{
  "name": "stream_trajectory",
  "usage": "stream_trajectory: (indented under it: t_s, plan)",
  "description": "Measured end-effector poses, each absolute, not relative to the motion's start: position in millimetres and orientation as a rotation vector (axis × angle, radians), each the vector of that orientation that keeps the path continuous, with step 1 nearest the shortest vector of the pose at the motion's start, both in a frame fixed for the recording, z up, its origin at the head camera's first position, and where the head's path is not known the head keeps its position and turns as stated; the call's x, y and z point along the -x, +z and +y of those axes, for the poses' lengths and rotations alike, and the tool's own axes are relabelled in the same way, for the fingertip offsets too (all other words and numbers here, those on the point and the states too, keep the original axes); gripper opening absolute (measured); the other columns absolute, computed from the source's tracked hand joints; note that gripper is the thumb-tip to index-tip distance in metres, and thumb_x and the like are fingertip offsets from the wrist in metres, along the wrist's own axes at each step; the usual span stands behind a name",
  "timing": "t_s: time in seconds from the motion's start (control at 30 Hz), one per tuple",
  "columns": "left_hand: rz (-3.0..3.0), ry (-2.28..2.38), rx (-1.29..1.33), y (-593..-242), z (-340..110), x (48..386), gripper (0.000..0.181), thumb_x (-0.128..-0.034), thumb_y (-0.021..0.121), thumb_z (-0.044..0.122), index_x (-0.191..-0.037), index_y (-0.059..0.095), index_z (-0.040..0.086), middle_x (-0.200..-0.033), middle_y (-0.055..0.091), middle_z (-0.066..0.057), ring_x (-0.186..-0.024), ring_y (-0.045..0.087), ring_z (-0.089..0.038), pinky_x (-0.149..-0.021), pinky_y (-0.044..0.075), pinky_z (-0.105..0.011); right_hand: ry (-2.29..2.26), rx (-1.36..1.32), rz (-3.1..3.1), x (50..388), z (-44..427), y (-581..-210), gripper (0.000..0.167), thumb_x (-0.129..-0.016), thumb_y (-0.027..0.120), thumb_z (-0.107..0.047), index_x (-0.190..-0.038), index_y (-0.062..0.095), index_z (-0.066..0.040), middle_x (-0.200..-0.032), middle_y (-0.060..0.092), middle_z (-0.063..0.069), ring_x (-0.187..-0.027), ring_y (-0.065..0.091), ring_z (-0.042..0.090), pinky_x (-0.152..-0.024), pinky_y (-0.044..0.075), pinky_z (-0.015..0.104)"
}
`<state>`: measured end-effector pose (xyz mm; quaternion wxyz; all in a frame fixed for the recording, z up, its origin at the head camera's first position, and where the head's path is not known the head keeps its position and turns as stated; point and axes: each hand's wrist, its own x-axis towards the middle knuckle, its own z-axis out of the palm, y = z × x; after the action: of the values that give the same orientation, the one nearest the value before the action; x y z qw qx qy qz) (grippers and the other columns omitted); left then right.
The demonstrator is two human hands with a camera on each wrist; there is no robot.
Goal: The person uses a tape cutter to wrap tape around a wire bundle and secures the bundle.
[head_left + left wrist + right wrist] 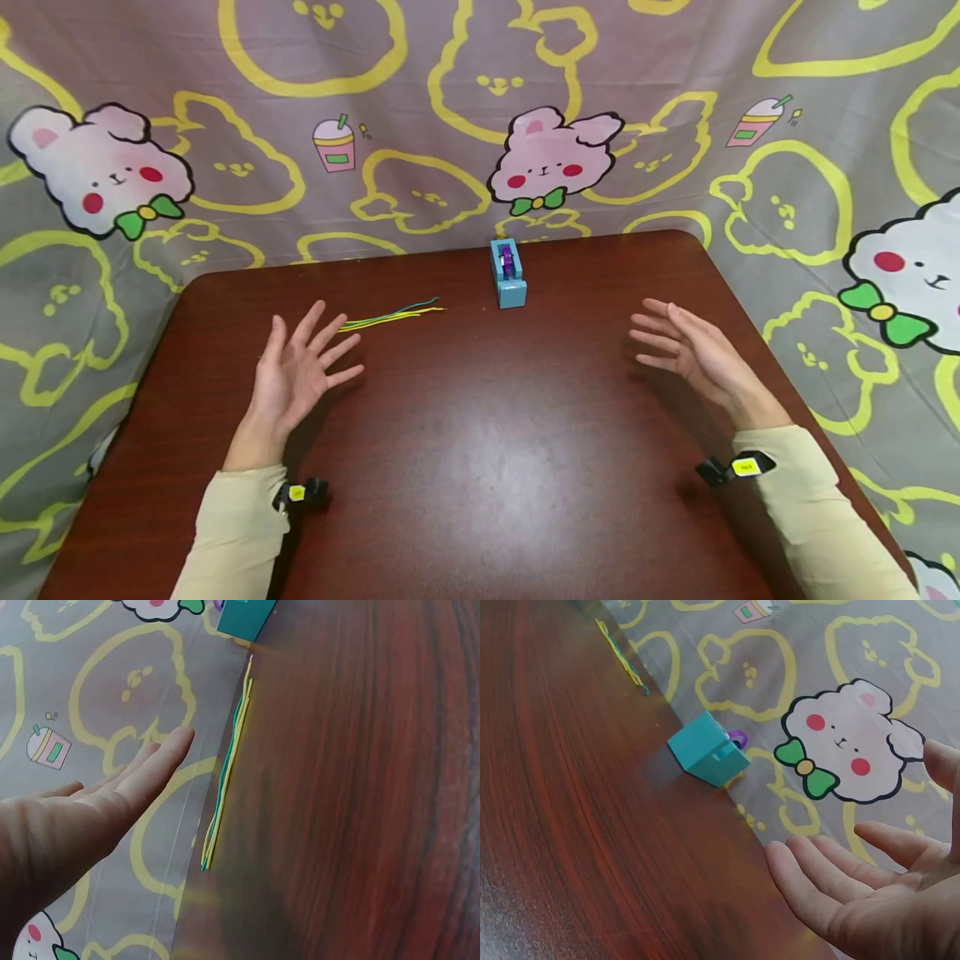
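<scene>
The thin yellow and teal cords (225,780) lie together on the table (480,467), at 11 o'clock from its middle. The turquoise tape dispenser (513,292), fitted with a purple roll (507,260), stands at 12 o'clock, near the far edge. The left hand (294,377) is at 10 o'clock, near the cords; the right hand (693,354) is at 2 o'clock, well apart from the dispenser. Both hands are raised, fingers spread, gripping nothing. A patterned curtain (420,183) hangs beyond.

CAUTION: A low sweep of the left hand would probably scatter the cords, which appear light and loose. A push toward 12 o'clock could tip the dispenser over the far edge.

NOTE: The left fingers mask the cords' 9 o'clock ends in the head view; the left wrist view shows them but crops the dispenser. The cord count, cord material and free tape end cannot be determined.
</scene>
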<state>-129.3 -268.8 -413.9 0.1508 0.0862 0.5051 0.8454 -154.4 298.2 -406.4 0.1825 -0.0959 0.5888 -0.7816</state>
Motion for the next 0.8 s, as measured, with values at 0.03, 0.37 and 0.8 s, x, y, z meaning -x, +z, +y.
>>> stream_trajectory:
  t_s: [0.03, 0.37, 0.8]
  plan:
    - [1.462, 2.422, -0.245, -414, -267, 130, 0.066, -0.1047, 0.015, 0.060, -0.163, 0.002, 0.031, -0.168, -0.001, -0.010, -0.149, 0.019, -0.035, -0.108, 0.038, -0.053, -2.197, 0.267, 1.672, 154, 297, -406, 0.043, -0.111, 0.039, -0.028, -0.150, 0.043, -0.010, -0.136, 0.061, 0.003, -0.125, 0.059, 0.024, -0.092, 0.054, 0.042]
    - [1.744, 2.268, -0.114, -413, -230, 147, 0.067, -0.1087, 0.043, 0.037, -0.163, 0.006, 0.027, -0.166, 0.014, -0.011, -0.147, 0.022, -0.042, -0.105, 0.042, -0.052, -2.142, 0.254, 1.758, 161, 286, -404, 0.041, -0.110, 0.044, -0.025, -0.147, 0.047, -0.009, -0.133, 0.063, 0.005, -0.122, 0.061, 0.023, -0.092, 0.054, 0.040]
    - [1.921, 2.165, -0.027, -418, -166, 188, 0.073, -0.1015, 0.062, 0.014, -0.161, 0.022, 0.025, -0.162, 0.028, -0.014, -0.140, 0.040, -0.038, -0.102, 0.042, -0.059, -2.096, 0.170, 1.801, 177, 256, -409, 0.040, -0.107, 0.051, -0.026, -0.144, 0.051, -0.009, -0.131, 0.065, 0.008, -0.121, 0.061, 0.027, -0.091, 0.054, 0.041]
